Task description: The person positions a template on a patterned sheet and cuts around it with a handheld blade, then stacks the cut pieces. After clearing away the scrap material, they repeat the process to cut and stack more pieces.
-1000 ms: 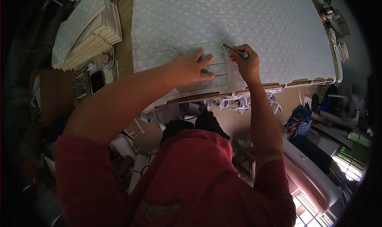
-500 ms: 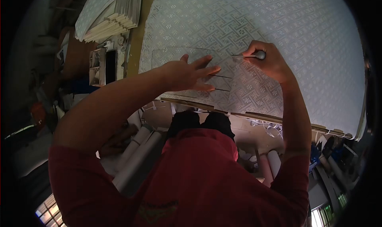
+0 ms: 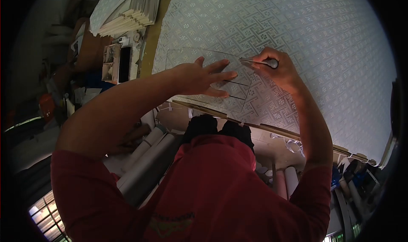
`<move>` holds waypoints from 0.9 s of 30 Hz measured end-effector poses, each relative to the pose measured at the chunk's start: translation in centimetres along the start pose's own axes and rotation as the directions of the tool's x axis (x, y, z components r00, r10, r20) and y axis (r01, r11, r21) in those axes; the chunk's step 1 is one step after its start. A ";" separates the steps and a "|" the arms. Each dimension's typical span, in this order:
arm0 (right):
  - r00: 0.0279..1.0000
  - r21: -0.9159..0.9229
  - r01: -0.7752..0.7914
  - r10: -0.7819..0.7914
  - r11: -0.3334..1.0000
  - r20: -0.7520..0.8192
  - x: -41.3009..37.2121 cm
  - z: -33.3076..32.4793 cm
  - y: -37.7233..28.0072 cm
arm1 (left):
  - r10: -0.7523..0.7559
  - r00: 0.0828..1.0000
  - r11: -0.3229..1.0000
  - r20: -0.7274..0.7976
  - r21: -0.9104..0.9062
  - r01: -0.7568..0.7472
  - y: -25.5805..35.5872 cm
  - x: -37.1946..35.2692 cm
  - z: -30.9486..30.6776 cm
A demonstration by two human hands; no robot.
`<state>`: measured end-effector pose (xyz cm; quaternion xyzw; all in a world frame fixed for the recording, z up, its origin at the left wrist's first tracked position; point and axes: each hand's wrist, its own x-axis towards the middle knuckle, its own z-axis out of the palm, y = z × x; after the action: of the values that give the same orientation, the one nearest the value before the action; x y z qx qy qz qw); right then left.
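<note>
My left hand (image 3: pixel 204 79) lies with its fingers spread on a clear, see-through template (image 3: pixel 242 78) that has a curved far edge and dark lines on it. The template rests on pale patterned fabric (image 3: pixel 263 34) near the front edge of the table. In my right hand (image 3: pixel 276 70) is a slim metal tool (image 3: pixel 259 62) with a rounded grey end; its exact kind is not clear. The tool's thin tip meets the template's far right corner. My right fingers are closed around its middle.
At the far left stands a stack of fabric-covered boards (image 3: pixel 131 10). Beside it are a small divided box (image 3: pixel 111 63) and a dark phone-like slab (image 3: pixel 124 64). Below the table edge (image 3: pixel 272 129) lie rolls (image 3: pixel 148 157) and loose white straps (image 3: pixel 293 145).
My right hand has brought the tool's tip leftward to the template's corner, and the tool is now tilted. My left hand stays spread on the template. The whole view has shifted slightly.
</note>
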<state>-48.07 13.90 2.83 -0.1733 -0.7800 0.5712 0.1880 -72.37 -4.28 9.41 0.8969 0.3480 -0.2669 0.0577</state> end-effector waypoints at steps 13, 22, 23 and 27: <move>0.846 0.078 -0.184 0.198 0.980 -0.496 -3.8 6.0 -4.8 | -0.006 1.000 0.998 0.029 -0.057 0.007 0.1 0.2 -0.2; 0.598 -0.148 -0.344 0.095 0.927 -0.796 -2.9 12.9 -6.4 | -0.127 0.992 0.921 -0.026 -0.375 0.108 0.4 0.5 1.0; 0.578 -0.168 -0.363 0.080 0.917 -0.812 -2.6 13.1 -6.5 | -0.251 0.968 0.791 0.026 -0.571 0.220 0.6 0.9 1.9; 0.555 -0.280 -0.401 -0.012 0.872 -0.832 -1.9 13.9 -6.8 | -0.251 0.964 0.787 -0.083 -0.597 0.154 0.5 1.0 2.5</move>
<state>-53.56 -0.43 5.28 -0.5407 -0.6878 0.2527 0.4131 -72.54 -4.77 6.69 0.8108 0.5110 -0.0796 0.2743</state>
